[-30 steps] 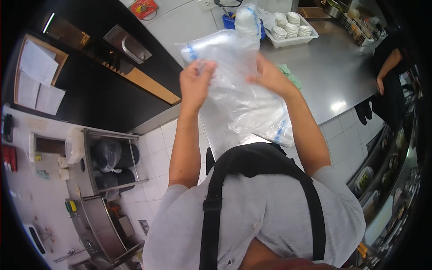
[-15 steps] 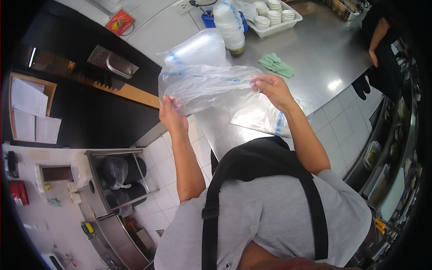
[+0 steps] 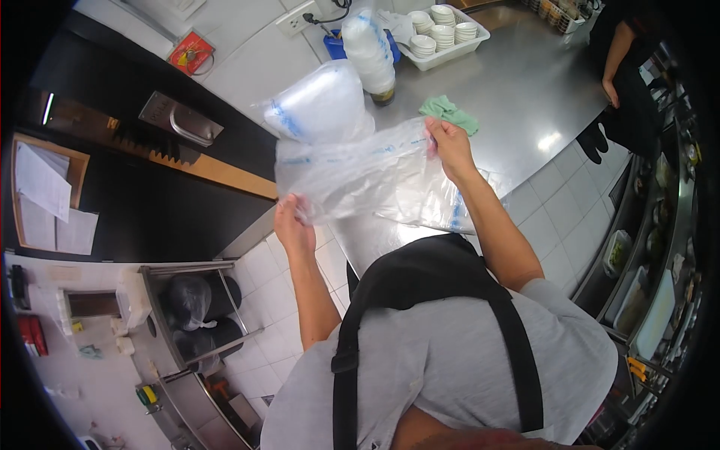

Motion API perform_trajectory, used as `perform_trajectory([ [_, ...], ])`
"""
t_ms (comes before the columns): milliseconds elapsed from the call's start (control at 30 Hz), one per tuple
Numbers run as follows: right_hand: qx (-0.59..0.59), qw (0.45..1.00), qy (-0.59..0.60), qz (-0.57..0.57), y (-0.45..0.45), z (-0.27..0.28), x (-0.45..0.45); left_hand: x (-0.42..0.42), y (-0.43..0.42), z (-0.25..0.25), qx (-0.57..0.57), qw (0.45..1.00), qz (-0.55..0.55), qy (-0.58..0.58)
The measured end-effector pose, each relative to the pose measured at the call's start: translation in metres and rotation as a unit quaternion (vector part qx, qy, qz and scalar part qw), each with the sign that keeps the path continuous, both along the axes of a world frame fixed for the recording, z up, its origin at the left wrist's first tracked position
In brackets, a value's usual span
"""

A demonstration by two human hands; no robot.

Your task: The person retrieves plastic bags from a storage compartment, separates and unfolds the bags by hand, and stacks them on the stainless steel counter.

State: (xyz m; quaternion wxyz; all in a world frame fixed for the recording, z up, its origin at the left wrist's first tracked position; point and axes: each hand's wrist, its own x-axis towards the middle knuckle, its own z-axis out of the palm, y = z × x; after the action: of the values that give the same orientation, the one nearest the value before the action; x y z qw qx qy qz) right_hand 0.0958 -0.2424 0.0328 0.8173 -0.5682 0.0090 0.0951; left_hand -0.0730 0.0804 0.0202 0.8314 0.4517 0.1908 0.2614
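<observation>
A clear plastic bag (image 3: 360, 176) with blue print is stretched between my two hands above the steel table's near end. My left hand (image 3: 295, 225) pinches its lower left corner. At the upper right edge, my right hand (image 3: 450, 146) grips the plastic between thumb and fingers. Behind the bag stands a bulky roll or stack of clear plastic bags (image 3: 319, 101), also printed in blue. More flat clear plastic (image 3: 450, 210) lies on the table under my right forearm. A crumpled green cloth (image 3: 450, 114) rests just beyond my right hand.
On the steel table (image 3: 517, 97) stand a tall stack of clear plastic cups or lids (image 3: 369, 56) and a white tray (image 3: 450, 54) of small white cups. Another person's hand (image 3: 611, 94) is at the far right. A black door (image 3: 97, 172) is at left.
Both hands have come lower and nearer my body with the bag, which now slants more, its right side higher. The view has shifted slightly.
</observation>
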Motion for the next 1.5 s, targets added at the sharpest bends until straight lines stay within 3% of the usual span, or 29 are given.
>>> perform_trajectory([
  [100,-0.053,0.999,-0.002,-0.006,-0.007,0.021,0.004,-0.021,-0.013,0.006,0.049,0.992,-0.101,0.049],
  [167,-0.091,0.995,-0.02,0.029,-0.011,0.024,0.012,-0.024,-0.022,0.009,0.033,0.988,-0.093,0.118],
  [200,-0.053,0.996,-0.04,0.054,-0.012,0.025,0.015,-0.027,-0.024,0.009,0.026,0.984,-0.087,0.153],
  [233,-0.015,0.995,-0.061,0.079,-0.011,0.028,0.017,-0.029,-0.015,-0.002,0.038,0.987,-0.109,0.11],
  [567,0.039,0.985,-0.099,0.133,-0.014,0.069,0.008,-0.019,0.001,-0.013,0.176,0.98,0.026,0.084],
  [767,-0.061,0.997,-0.047,0.023,-0.02,0.059,0.013,-0.008,-0.01,0.029,0.259,0.954,0.074,0.135],
  [833,-0.179,0.98,-0.044,0.071,-0.032,0.04,0.024,-0.004,-0.013,0.056,0.298,0.928,0.116,0.193],
  [933,-0.277,0.928,-0.18,0.17,-0.043,0.014,0.033,0.001,-0.017,0.095,0.424,0.898,0.015,0.113],
  [1000,-0.234,0.925,-0.244,0.173,-0.026,0.06,0.008,0.011,-0.039,0.125,0.471,0.879,-0.072,0.023],
  [1067,-0.177,0.919,-0.282,0.21,-0.006,0.099,-0.014,0.02,-0.05,0.141,0.482,0.854,-0.193,0.018],
  [1167,-0.097,0.895,-0.337,0.275,0.03,0.121,-0.022,0.037,-0.07,0.159,0.498,0.805,-0.322,0.0],
  [1200,-0.09,0.895,-0.301,0.318,0.032,0.122,-0.017,0.041,-0.074,0.164,0.505,0.789,-0.35,-0.006],
  [1267,-0.069,0.881,-0.229,0.407,0.041,0.118,-0.006,0.045,-0.079,0.176,0.523,0.777,-0.35,0.023],
  [1400,-0.078,0.93,-0.206,0.294,0.036,0.103,-0.002,0.05,-0.07,0.173,0.527,0.806,-0.257,0.081],
  [1500,-0.106,0.933,-0.209,0.274,0.023,0.087,0.008,0.056,-0.062,0.155,0.475,0.852,-0.215,0.049],
])
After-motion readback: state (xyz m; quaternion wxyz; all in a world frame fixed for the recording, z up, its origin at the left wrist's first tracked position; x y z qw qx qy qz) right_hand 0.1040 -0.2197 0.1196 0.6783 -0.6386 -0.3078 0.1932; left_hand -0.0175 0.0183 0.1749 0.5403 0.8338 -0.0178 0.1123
